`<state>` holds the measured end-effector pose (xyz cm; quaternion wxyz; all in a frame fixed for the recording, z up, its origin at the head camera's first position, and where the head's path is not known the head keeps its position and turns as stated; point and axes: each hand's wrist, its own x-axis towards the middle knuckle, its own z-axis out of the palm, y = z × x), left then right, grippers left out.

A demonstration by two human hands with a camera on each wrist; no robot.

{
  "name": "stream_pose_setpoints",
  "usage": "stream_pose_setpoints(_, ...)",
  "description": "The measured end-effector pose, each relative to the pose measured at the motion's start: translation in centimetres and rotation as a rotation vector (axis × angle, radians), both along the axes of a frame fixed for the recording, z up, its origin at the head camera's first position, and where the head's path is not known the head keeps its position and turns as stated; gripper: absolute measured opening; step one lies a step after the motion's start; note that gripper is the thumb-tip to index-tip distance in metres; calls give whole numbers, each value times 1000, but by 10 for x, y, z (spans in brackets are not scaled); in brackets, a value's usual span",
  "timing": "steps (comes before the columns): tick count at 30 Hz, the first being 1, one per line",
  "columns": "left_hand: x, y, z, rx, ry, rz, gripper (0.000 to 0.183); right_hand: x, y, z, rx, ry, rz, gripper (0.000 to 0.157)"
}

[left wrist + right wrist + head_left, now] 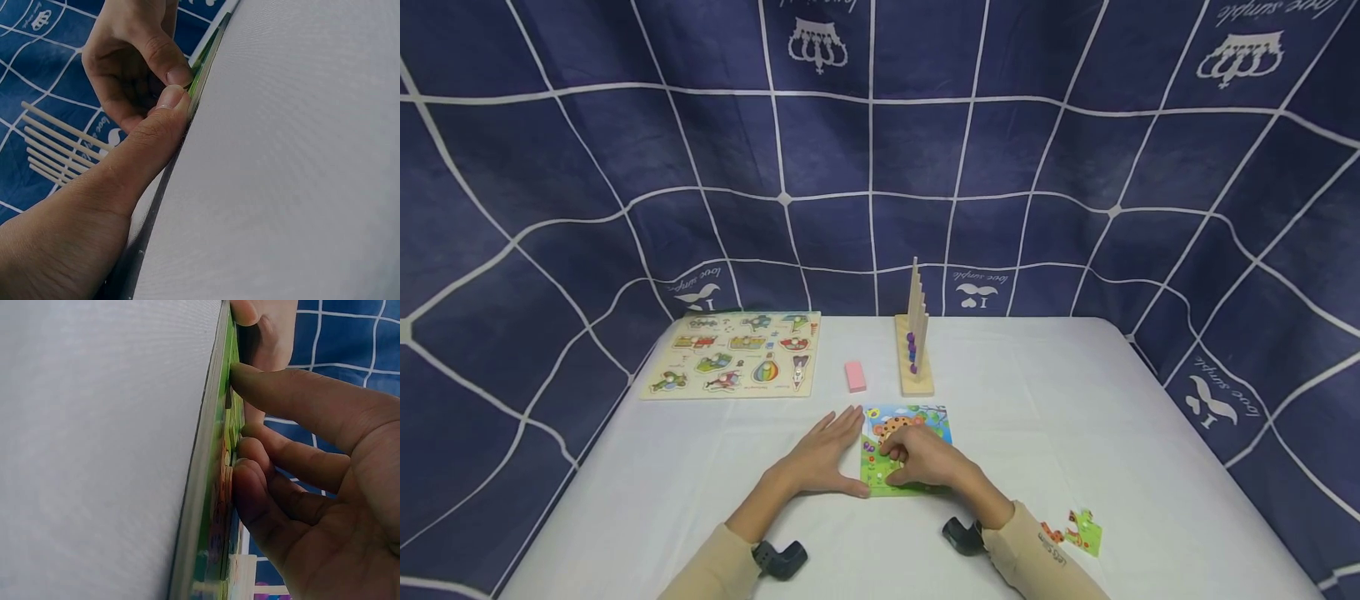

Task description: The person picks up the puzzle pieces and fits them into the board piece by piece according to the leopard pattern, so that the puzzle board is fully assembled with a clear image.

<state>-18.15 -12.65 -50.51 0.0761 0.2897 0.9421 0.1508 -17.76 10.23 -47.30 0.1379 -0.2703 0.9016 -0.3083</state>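
Note:
A square jigsaw puzzle [874, 483] with a spotted animal on a green and blue scene lies flat before me. My left hand [822, 454] rests along its left side, fingers spread, the thumb at the lower left corner. Over the puzzle's middle, my right hand [925, 456] curls its thumb and fingers about a green puzzle piece [235, 419] low against the board. From the side, pieces stand slightly above the board's edge [203, 437]. The right hand hides part of the picture in the head view. Two loose puzzle pieces [1084, 533] lie beside the right forearm.
Behind the puzzle are a pink block [855, 377] and a wooden peg stand [917, 387] with upright rods and a few purple and blue beads. A wooden vehicle puzzle board [751, 353] lies at the back left. A blue curtain [1000, 158] surrounds the white table [1022, 433].

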Motion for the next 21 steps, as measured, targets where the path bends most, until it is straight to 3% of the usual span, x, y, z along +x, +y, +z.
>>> stream_pose_setpoints(7, 1, 0, 1, -2, 3, 0, 126, 0, 1, 1, 3, -13, 1, 36)
stream_pose_setpoints(15, 2, 0, 2, 6, -6, 2, 127, -2, 6, 4, -56, -57, 62, 38)
stream_pose_setpoints(21, 1, 0, 1, -6, -5, 4, 127, -3, 6, 6, -69, -37, 94, 38)
